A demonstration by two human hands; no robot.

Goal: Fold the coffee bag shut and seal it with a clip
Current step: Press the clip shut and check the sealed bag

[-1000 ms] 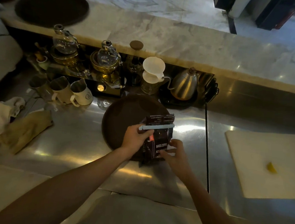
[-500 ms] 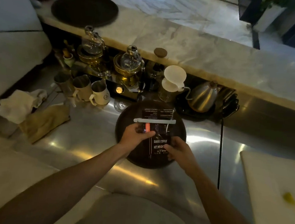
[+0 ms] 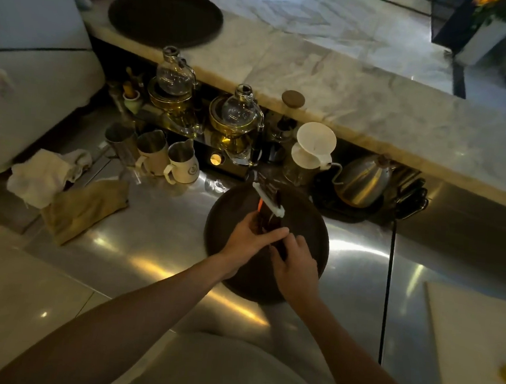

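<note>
- A dim steel bench (image 3: pixel 151 238) below a marble ledge carried a dark round tray (image 3: pixel 312 227).
- The left hand (image 3: pixel 248 237) was closed around the coffee bag (image 3: pixel 269 219); the right hand (image 3: pixel 296 263) pinched its lower edge.
- The bag stood over the tray, just ahead of both hands, turned edge-on.
- A pale clip (image 3: pixel 267 199) lay across its top, long axis slanting away to the left.
- Seal judged in place.

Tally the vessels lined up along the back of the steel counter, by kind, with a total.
Glass siphon globes on gold stands: 2
Handled milk pitchers: 3
White cone dripper: 1
Steel gooseneck kettle: 1
Total: 7
</note>
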